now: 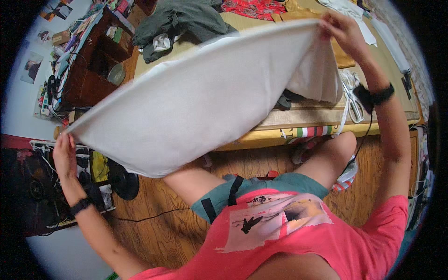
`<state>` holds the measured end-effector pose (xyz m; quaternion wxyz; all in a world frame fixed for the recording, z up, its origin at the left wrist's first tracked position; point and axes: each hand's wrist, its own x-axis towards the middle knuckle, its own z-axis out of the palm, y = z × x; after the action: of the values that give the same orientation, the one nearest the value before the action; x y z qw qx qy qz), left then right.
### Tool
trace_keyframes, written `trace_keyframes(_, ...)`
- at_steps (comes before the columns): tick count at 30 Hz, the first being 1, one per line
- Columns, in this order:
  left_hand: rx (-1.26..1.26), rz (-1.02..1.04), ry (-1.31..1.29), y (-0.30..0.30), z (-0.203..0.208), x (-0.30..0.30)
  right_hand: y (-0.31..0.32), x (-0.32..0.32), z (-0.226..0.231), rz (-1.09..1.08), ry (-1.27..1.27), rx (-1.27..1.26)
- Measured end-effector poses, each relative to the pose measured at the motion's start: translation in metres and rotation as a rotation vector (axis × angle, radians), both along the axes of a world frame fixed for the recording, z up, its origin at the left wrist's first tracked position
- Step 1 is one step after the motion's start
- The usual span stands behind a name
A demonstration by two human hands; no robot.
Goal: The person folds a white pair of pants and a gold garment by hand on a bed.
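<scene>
A large piece of white cloth (196,102) is stretched out in the air in front of me, its upper edge pulled into a long slanting line. Far to the left, my left hand (66,151) pinches one end of that edge. My right hand (339,30), higher and farther away, is closed on the other end. Near the right hand a loose part of the cloth hangs down over the bed. The fabric hides part of the bed and the edge of my thigh. White-handled scissors (355,109) lie on the bed below my right wrist.
Dark grey clothing (186,21), a red patterned cloth (254,7) and mustard fabric (343,56) lie on the yellow-covered bed (261,140). A cluttered brown desk (86,70) stands at the left, above a black fan (37,186). A cable (149,218) crosses the wooden floor (158,238).
</scene>
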<state>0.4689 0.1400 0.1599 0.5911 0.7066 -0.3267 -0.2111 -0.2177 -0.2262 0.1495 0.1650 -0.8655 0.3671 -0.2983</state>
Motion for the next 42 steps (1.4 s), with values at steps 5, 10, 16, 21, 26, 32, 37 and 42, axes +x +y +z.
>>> trace_keyframes(5,-0.260,-0.157,-0.041,-0.050,0.078,0.097,-0.067,0.032,0.059,-0.091,-0.373,-0.157)
trace_keyframes(10,-0.419,-0.041,-0.079,0.020,0.099,0.123,0.008,0.042,0.070,0.126,-0.461,-0.160)
trace_keyframes(16,-0.150,0.069,-0.060,0.103,-0.047,0.054,0.056,0.037,-0.035,0.203,-0.183,-0.197)
trace_keyframes(21,0.107,0.183,0.063,0.132,-0.165,-0.011,0.095,0.036,-0.135,0.304,0.042,-0.112)
trace_keyframes(26,0.224,0.228,0.223,0.185,-0.213,-0.025,0.116,0.031,-0.170,0.346,0.124,-0.106)
trace_keyframes(32,0.653,0.118,0.086,0.189,-0.196,-0.067,0.125,0.029,-0.181,0.369,0.112,-0.177)
trace_keyframes(37,0.963,-0.090,-0.835,0.116,-0.167,-0.114,0.128,0.028,-0.183,0.360,0.139,-0.239)
trace_keyframes(42,0.288,-0.403,-0.804,-0.030,-0.158,-0.238,0.132,0.024,-0.192,0.345,0.146,-0.260)
